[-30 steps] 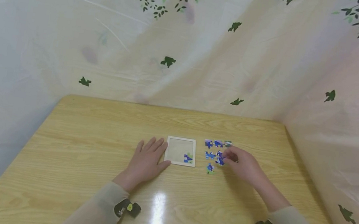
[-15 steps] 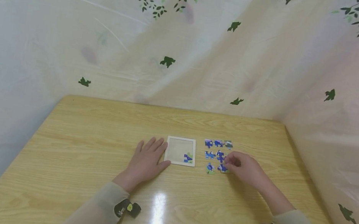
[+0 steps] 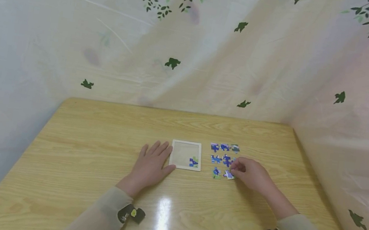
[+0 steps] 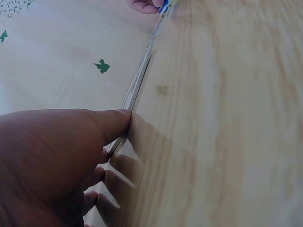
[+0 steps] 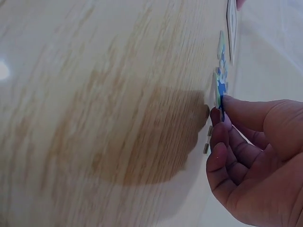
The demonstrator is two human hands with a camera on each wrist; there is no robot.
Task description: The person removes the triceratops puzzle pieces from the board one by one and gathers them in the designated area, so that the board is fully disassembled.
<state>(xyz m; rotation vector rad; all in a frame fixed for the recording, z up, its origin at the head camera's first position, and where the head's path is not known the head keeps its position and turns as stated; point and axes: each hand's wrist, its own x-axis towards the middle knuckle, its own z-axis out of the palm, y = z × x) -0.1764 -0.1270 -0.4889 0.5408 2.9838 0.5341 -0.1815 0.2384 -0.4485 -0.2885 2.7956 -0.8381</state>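
A white square puzzle frame (image 3: 184, 167) lies on the table, with joined blue and green pieces (image 3: 193, 162) in its lower right corner. My left hand (image 3: 151, 167) rests beside it, fingers straight, the thumb touching the frame's left edge. To the right of the frame are rows of loose jigsaw pieces (image 3: 216, 159). At the near right of these rows, my right hand (image 3: 250, 174) pinches a jigsaw piece (image 3: 229, 174) between thumb and index finger. In the right wrist view this jigsaw piece (image 5: 219, 92) is seen nearly edge-on, blue and green. My fingers partly hide it.
The wooden table (image 3: 105, 119) extends around the frame and pieces. A pale curtain (image 3: 193, 53) with leaf prints hangs behind it and along the sides. A bright light reflection lies on the tabletop in front of the frame.
My right hand has moved nearer, from the middle row to the near row, bringing a piece there. That piece has changed its tilt in the last half second. My left hand stays still.
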